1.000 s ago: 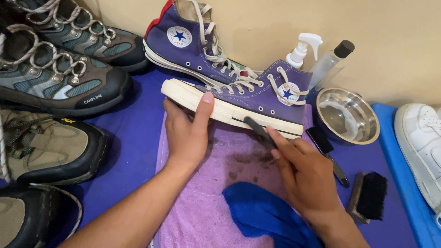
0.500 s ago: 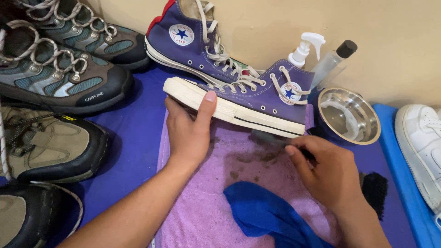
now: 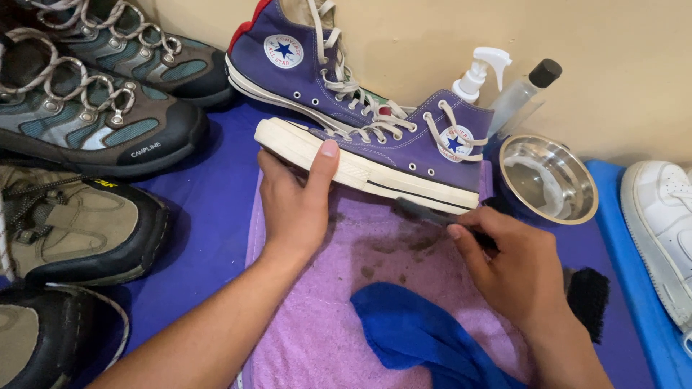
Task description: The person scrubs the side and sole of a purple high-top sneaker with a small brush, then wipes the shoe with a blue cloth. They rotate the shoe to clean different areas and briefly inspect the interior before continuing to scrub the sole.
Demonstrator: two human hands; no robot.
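on the purple towel (image 3: 339, 317) in the middle of the blue mat (image 3: 209, 209), a purple high-top sneaker (image 3: 404, 155) lies on its side with the white sole facing the person and the toe pointing left. left hand (image 3: 292, 205) is wrapped around the toe end, thumb up across the white rubber edge, fingers tucked under and out of sight, so it's a firm hold on the shoe. right hand (image 3: 515, 270) sits just below the heel end of the sole, fingers curled shut around a dark slim brush (image 3: 432, 214) whose tip is right at the lower edge of the sole, touching or nearly touching, can't quite tell. brownish dirt smudges on the towel right between both hands. a blue cloth (image 3: 418, 338) is bunched on the towel's near edge. the matching second sneaker (image 3: 303, 65) stands behind, against the wall. at the mat's right edge there's a steel bowl (image 3: 548, 180), with a white spray bottle (image 3: 479, 72) and a clear black-capped bottle (image 3: 522, 97) behind it, and a black bristle brush (image 3: 587, 299) partly hidden by the right wrist. hiking boots (image 3: 94, 137) are lined up along the left edge, a white shoe (image 3: 659, 223) at far right.
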